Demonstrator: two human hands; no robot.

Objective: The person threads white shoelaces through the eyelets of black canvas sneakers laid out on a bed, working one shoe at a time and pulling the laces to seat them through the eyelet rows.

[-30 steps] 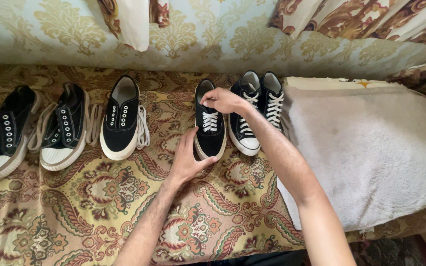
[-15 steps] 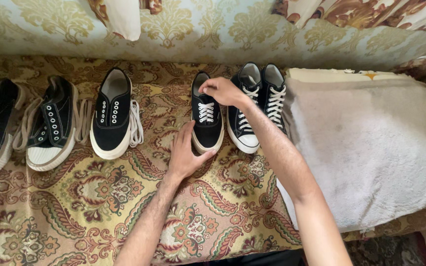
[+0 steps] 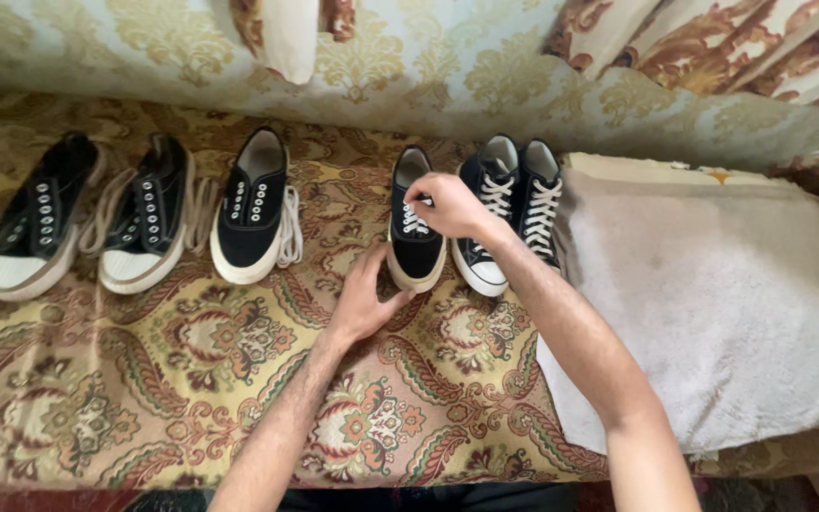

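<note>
The right hand [image 3: 447, 204] reaches far, fingers pinched on the white laces of the middle shoe [image 3: 416, 232]; the left hand [image 3: 364, 299] lies open, cupping its near toe. Six black canvas shoes with pale rubber soles line the paisley cloth [image 3: 191, 379]: three laced, three unlaced at left. A fluffy towel [image 3: 713, 294] lies right.

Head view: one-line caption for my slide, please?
Left hand steadies a laced black sneaker at its toe while right hand touches its white laces.
</note>
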